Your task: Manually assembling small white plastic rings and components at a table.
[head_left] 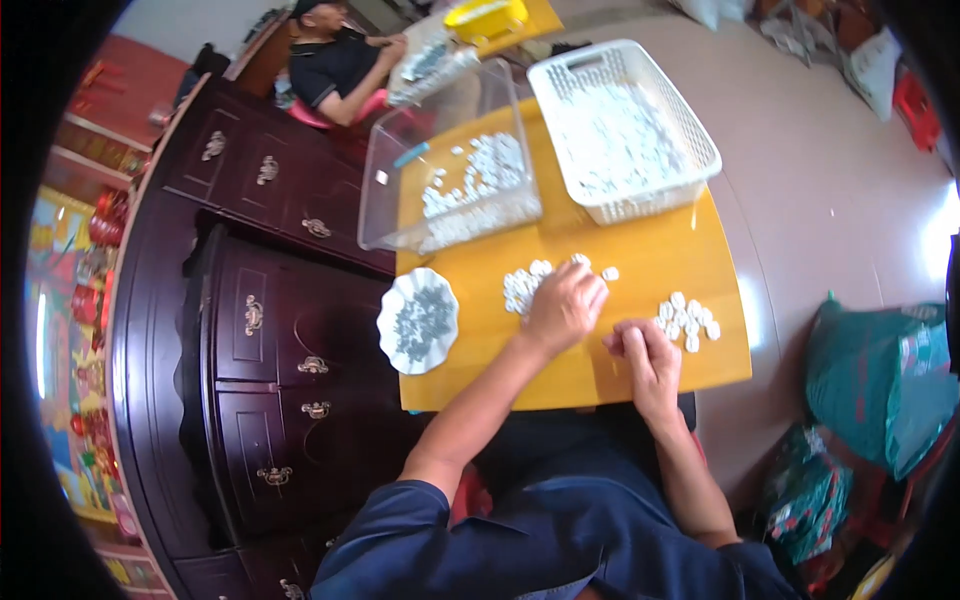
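My left hand (566, 305) reaches over the yellow table (480, 375), its fingers bent down. Small white round pieces (520, 288) lie in a loose group beside it, and one white piece (580, 260) shows right by its knuckles; the fingertips are hidden. Held close to the table's front edge, my right hand (650, 362) has its fingers curled in and the thumb against them. Whatever it may hold is too small to make out. Just right of that hand lies a second cluster of white pieces (688, 320), and a single piece (611, 273) sits apart.
A white scalloped dish (388, 330) holds small dark grey-green parts. Behind stand a clear plastic bin (375, 205) and a white perforated basket (708, 165), both with white pieces. Dark drawers (300, 330) border the left; green bags (880, 380) stand right. Another person (335, 70) sits far left.
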Demonstrator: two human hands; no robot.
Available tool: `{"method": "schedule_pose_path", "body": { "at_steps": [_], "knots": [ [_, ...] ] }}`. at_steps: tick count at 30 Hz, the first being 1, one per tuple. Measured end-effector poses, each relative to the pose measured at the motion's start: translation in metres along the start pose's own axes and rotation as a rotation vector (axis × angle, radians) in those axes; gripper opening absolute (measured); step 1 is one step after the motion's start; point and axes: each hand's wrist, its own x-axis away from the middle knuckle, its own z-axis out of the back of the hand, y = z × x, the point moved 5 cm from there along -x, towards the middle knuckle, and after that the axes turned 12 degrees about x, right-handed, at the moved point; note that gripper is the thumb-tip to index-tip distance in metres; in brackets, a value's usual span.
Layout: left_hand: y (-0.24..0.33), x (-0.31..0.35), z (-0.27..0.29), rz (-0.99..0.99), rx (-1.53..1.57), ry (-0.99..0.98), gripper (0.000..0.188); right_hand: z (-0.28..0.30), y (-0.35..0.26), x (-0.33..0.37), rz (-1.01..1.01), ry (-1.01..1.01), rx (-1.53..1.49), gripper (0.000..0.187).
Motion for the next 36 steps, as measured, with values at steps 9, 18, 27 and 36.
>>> {"method": "schedule_pose_path", "body": {
  "at_steps": [9,18,27,36],
  "knots": [
    [0.07,0.024,0.044,-0.028,0.288,0.119,0.008,-0.008,0.011,0.013,-0.374,-0.387,-0.503,0.04],
    [0.079,0.009,0.05,-0.037,0.325,0.103,0.018,-0.009,0.021,0.004,-0.44,-0.392,-0.714,0.031],
    [0.199,-0.003,0.045,-0.493,0.549,-0.085,0.054,-0.012,0.014,0.007,-0.523,-0.321,-0.53,0.004],
    [0.118,0.04,0.047,0.034,0.419,-0.009,0.007,-0.006,0.018,0.013,-0.362,-0.183,-0.421,0.011]
  ]
}}
